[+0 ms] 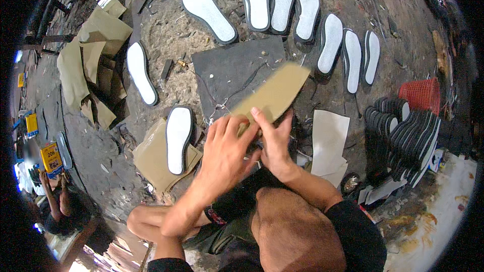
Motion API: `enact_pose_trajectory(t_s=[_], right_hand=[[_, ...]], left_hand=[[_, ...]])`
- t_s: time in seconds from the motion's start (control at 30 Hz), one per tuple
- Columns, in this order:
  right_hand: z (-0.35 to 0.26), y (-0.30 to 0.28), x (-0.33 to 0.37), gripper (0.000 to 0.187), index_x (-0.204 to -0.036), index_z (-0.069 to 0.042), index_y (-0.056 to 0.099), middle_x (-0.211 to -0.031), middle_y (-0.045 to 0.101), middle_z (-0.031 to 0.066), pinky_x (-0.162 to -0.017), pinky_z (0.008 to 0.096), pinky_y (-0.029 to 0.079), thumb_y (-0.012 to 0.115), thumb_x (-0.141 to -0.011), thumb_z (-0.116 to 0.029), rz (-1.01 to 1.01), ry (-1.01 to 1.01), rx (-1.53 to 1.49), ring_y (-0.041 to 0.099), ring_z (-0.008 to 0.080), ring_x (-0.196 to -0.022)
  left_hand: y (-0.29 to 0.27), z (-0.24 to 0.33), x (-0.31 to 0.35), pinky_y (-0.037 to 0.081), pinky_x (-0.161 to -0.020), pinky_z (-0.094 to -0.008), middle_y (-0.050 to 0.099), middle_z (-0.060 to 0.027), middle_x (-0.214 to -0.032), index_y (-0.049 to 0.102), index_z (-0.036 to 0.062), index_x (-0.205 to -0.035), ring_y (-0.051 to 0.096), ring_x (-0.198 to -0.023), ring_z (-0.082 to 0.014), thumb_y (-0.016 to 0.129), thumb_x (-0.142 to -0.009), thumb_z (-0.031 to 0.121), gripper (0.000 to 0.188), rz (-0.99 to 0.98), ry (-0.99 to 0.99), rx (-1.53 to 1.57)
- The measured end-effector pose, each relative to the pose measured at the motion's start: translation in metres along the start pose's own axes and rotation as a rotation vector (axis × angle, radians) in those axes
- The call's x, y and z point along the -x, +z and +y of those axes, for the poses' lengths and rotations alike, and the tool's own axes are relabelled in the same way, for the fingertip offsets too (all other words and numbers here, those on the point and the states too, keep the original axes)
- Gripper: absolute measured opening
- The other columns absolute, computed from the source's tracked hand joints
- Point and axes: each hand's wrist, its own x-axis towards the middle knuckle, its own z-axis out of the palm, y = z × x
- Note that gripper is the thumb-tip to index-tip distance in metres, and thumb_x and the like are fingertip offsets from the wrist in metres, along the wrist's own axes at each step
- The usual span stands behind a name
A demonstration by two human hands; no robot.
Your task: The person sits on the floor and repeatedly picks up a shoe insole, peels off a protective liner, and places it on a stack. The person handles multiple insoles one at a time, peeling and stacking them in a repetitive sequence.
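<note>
Tan sheet (pixel 282 86) is held up in front of the person, over the near part of the dark mat (pixel 222 63). It is gripped in the right hand (pixel 276 143), thumb on top, fingers below. The left hand (pixel 229 143) is set at its near end, fingers bent; whether the sheet is pinched there cannot be told. Handling, as judged: light, thin, fairly stiff but bendable, dry, not slippery; creasing is the likely damage. It is best taken by the near edge, thumb above, with the far end left free.

Containers: a red basket (pixel 420 94) is placed just beyond the stacked soles (pixel 403 131); its contents cannot be made out. Two yellow containers (pixel 51 157) are seen at far left, contents hidden.
</note>
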Motion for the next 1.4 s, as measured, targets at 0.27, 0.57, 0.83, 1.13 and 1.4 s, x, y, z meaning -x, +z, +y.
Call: enact_pose_trajectory(t_s=[0.27,0.57,0.83,1.13,1.4], right_hand=[[-0.058,0.025,-0.015,0.057,-0.129,0.001,0.054,-0.117,0.068,0.0108,-0.094,0.0333,0.050,0.082,-0.081,-0.010,-0.457,-0.090,-0.003,0.064,0.0198,-0.106],[-0.052,0.001,-0.001,0.045,-0.128,0.004,0.062,-0.111,0.072,0.0093,-0.086,0.0294,0.055,0.076,-0.088,-0.009,-0.553,0.122,0.027,0.068,0.0140,-0.098],[-0.061,-0.014,-0.050,0.047,-0.124,0.005,0.063,-0.120,0.068,0.0103,-0.093,0.0315,0.049,0.078,-0.088,-0.022,-0.367,-0.167,0.098,0.065,0.0186,-0.103],[-0.094,-0.012,-0.111,0.037,-0.113,-0.002,0.072,-0.105,0.073,0.0082,-0.088,0.0329,0.050,0.079,-0.088,-0.028,-0.531,0.035,-0.047,0.067,0.0185,-0.097],[-0.041,-0.012,0.019,0.086,-0.150,0.002,0.038,-0.142,0.053,0.0210,-0.111,0.0409,0.039,0.082,-0.084,-0.030,-0.660,-0.578,0.585,0.052,0.0283,-0.132]], left_hand=[[0.021,0.027,0.028,0.048,-0.103,-0.0374,0.058,-0.0139,-0.133,0.049,-0.0037,-0.138,0.059,-0.119,-0.0235,0.082,-0.084,0.012,0.065,0.789,-0.581,1.651],[0.025,0.032,0.009,0.053,-0.095,-0.0346,0.066,-0.0076,-0.122,0.058,-0.0001,-0.130,0.064,-0.108,-0.0183,0.069,-0.097,0.013,0.037,0.950,-0.619,1.915],[0.047,-0.015,0.055,0.054,-0.091,-0.0359,0.071,-0.0103,-0.112,0.063,-0.0036,-0.120,0.067,-0.103,-0.0191,0.085,-0.078,0.000,0.047,0.356,-0.402,1.414],[0.049,-0.028,0.086,0.053,-0.092,-0.0356,0.072,-0.0110,-0.109,0.065,-0.0032,-0.117,0.066,-0.102,-0.0195,0.085,-0.078,0.004,0.044,0.261,-0.388,1.148],[0.044,0.017,0.048,0.048,-0.104,-0.0384,0.063,-0.0212,-0.132,0.045,0.0005,-0.145,0.062,-0.124,-0.0273,0.082,-0.079,0.006,0.076,0.328,-0.361,0.758]])
